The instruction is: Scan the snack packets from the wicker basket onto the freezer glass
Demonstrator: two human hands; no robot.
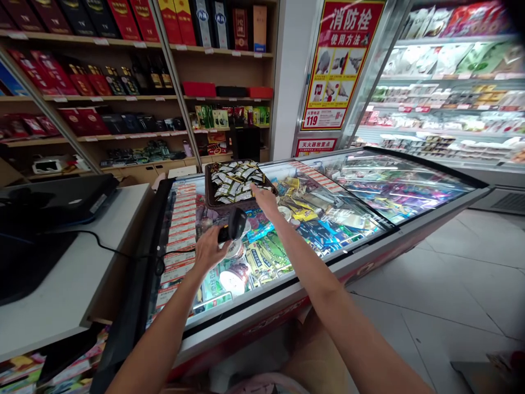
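My left hand (209,247) is wrapped round the handle of a black barcode scanner (237,222), held above the freezer's glass lid. The scanner's cable runs left towards the counter. My right hand (264,198) is at the right front side of a dark tray (211,200), its fingers closed at one of the small packets (233,183) heaped there. Those packets are silvery white with dark and gold markings. The fingertips are small in view and partly hidden by the hand. The tray rests on the chest freezer (328,268), with colourful ice cream packs (266,257) under the glass.
A counter (118,219) with a black device (61,200) stands on the left. Shelves of boxes and bottles (98,41) line the back wall. A red fire-hydrant poster (342,60) hangs beside a lit refrigerated display (447,109). Tiled floor (443,284) lies at the right.
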